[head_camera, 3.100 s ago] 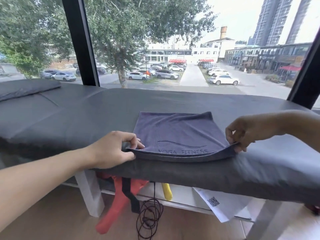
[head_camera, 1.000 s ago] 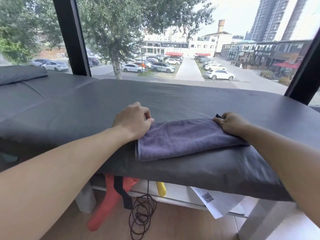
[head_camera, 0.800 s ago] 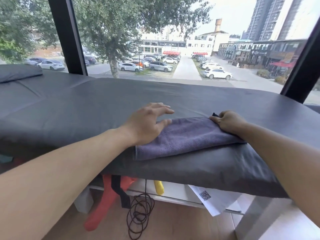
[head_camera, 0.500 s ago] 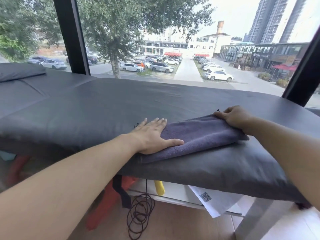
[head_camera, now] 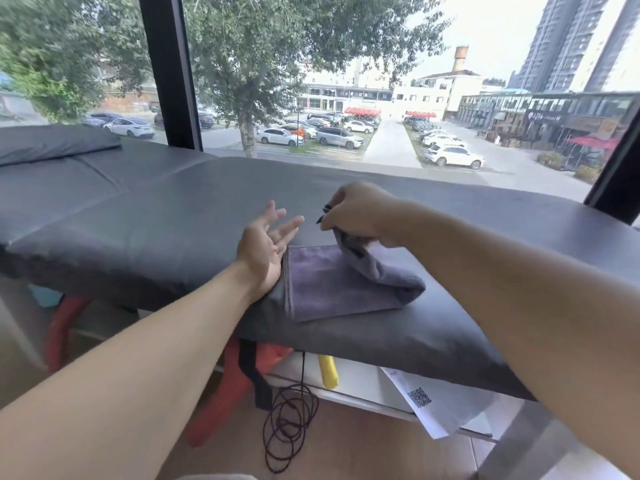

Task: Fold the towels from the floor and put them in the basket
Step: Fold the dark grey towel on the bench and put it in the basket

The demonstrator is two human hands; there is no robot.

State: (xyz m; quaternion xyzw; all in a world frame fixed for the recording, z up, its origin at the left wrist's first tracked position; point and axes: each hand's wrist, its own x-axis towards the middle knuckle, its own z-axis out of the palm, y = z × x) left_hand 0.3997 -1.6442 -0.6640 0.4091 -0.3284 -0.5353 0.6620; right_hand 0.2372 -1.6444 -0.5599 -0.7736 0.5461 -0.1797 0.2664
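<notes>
A grey-purple towel point(head_camera: 332, 289) lies on the near edge of a dark grey padded table point(head_camera: 145, 223) that stands along a large window point(head_camera: 346, 81). The towel's left part is flat on the table, with a stitched hem running down its left side, while its right part is lifted and doubled over toward the left, forming a rounded fold at the towel's right end. The right hand point(head_camera: 360, 213) is raised above the towel's far side, fingers curled and pinching the lifted cloth, which hangs down from the hand to the fold; a small dark tab sticks out of the grip. The left hand point(head_camera: 266, 244) is just left of the towel, palm turned up toward the right with fingers spread and straight, holding nothing; the heel of the hand sits against the table right at the towel's hemmed edge. A dark cushion point(head_camera: 52, 143) rests on the table well to the left of the towel. Below the towel, under the table, a red strap point(head_camera: 221, 393), a yellow object point(head_camera: 327, 372), a coil of dark cord point(head_camera: 289, 427) and a white sheet with a QR code point(head_camera: 433, 403) are visible.
</notes>
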